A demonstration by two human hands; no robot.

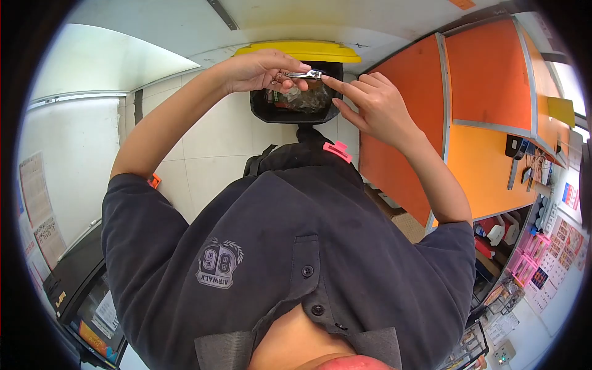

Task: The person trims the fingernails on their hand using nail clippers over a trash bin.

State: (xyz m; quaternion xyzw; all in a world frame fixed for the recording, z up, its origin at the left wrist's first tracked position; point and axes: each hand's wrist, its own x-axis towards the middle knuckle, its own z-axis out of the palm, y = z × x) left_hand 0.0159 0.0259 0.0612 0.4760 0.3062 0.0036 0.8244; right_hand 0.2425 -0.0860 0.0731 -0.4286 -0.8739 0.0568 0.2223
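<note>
My left hand grips a silver nail clipper between thumb and fingers. A small beaded chain seems to hang by the clipper's rear end. The extended index finger of my right hand has its tip at the clipper's jaws. My right thumb is held apart from it, and the remaining fingers are curled with nothing in them. Both hands are above a black bin, which has a crumpled clear bag and other litter inside. Its yellow lid stands raised at the back.
Orange cabinets stand close on my right, beyond my forearm. A pink claw clip is attached to dark cloth near my lap. Pale floor tiles lie to the left of the bin. Shelves with pink racks are at lower right.
</note>
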